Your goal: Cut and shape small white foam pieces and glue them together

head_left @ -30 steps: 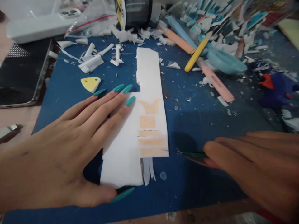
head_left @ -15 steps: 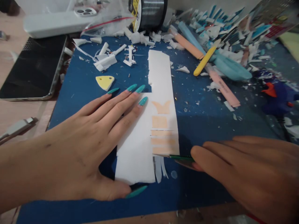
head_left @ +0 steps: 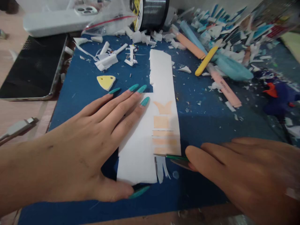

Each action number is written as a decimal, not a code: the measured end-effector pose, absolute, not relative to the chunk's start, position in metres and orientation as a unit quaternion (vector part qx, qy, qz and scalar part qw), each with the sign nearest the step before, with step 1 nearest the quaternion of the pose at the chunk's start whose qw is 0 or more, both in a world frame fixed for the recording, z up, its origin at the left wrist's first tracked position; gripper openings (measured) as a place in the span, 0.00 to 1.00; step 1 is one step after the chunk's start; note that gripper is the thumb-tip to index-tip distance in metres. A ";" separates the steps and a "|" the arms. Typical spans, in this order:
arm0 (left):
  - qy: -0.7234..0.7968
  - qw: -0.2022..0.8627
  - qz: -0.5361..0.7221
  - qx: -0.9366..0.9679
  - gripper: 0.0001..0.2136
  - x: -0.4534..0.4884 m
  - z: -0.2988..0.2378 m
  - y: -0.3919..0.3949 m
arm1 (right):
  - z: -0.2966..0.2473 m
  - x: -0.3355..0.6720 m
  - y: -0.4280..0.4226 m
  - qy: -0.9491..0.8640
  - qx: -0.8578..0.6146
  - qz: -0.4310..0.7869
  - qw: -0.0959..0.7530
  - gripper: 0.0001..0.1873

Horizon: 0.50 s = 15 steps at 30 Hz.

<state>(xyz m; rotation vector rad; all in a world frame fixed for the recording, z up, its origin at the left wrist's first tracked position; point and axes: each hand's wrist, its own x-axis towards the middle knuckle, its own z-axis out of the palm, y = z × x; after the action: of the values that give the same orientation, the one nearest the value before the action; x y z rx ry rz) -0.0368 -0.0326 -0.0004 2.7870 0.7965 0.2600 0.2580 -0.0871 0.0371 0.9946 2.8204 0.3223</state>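
My left hand (head_left: 100, 137) lies spread on a white strip (head_left: 138, 162), fingertips with long teal nails pressing it to the blue cutting mat (head_left: 77, 72). Beside that strip is a longer white piece (head_left: 161, 68) carrying several peach-coloured shapes (head_left: 161, 122), among them a square and thin bars. My right hand (head_left: 222, 175) is closed on a thin blade (head_left: 159, 154), which lies along the bottom edge of the peach-marked piece. The handle is hidden in the hand. Narrow white slivers (head_left: 160, 172) lie just below the blade.
A yellow rounded triangle (head_left: 106, 82) sits on the mat. Behind are white scraps (head_left: 106, 61), a spool of clear line (head_left: 153, 14) and a heap of offcuts. Peach, blue and yellow sticks (head_left: 206, 61) lie right, near a dark blue tool (head_left: 278, 100). A phone (head_left: 35, 65) is left.
My right hand has slid a little to the left with the blade, along the lower edge of the peach-marked piece. My left hand stays in place on the white strip.
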 end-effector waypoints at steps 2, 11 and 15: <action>0.273 0.138 0.091 0.948 0.50 -0.036 -0.001 -0.032 | 0.039 0.254 -0.084 0.944 0.318 0.078 0.038 0.16; 0.282 0.171 0.089 0.940 0.50 -0.038 0.000 -0.034 | 0.035 0.253 -0.080 0.947 0.311 0.077 0.030 0.14; 0.282 0.129 0.069 0.948 0.51 -0.036 0.001 -0.034 | 0.032 0.258 -0.080 0.946 0.314 0.066 0.035 0.13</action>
<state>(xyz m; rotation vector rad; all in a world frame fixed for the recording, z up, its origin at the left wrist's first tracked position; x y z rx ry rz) -0.0361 -0.0344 0.0012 2.7576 0.8199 0.2000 0.2577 -0.0803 0.0319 0.9661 2.9077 0.2026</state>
